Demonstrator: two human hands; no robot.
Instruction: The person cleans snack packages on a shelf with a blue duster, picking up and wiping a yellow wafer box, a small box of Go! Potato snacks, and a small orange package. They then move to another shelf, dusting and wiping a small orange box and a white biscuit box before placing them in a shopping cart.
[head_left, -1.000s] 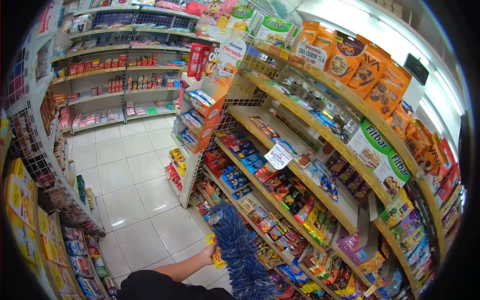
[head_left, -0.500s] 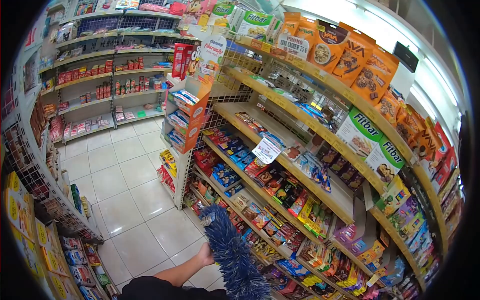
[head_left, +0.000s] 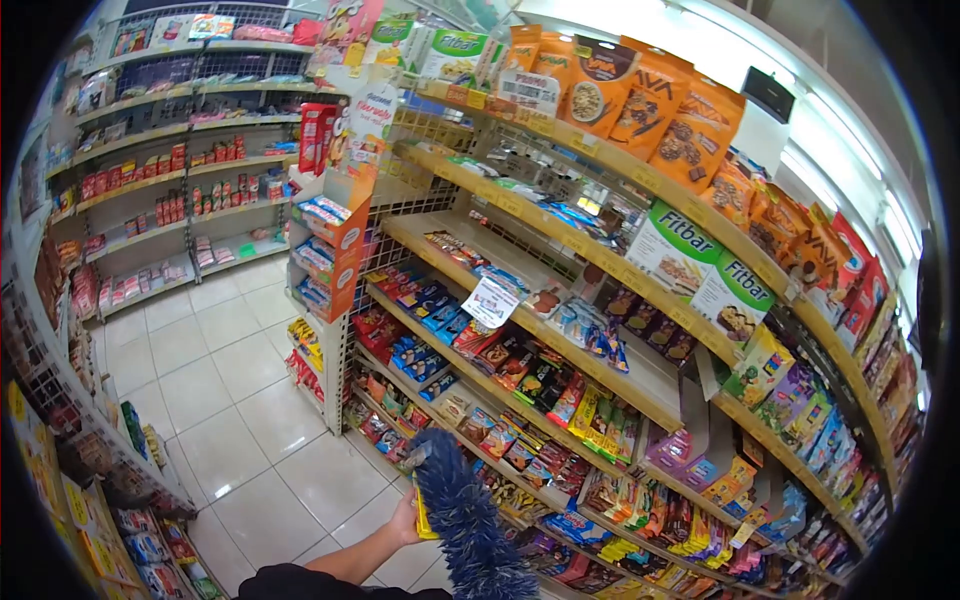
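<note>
My left hand reaches in from the bottom, below a dark sleeve, with its fingers closed on a yellow packet. Part of that packet is hidden behind a fluffy dark blue duster. The duster rises from the bottom edge, its grey tip leaning toward the lower snack shelves. My right hand is out of the picture, and the duster's handle does not show. Right of the duster are rows of chocolate bars and wafer packets.
A tiered snack rack curves along the right, with orange pouches and Fitbar boxes above. A price sign hangs from one shelf. Tiled floor runs between it and the left shelving. An orange display stands at the rack's end.
The view has turned a little to the right, so the shelves sit further left. More of the yellow packet in my left hand shows beside the duster.
</note>
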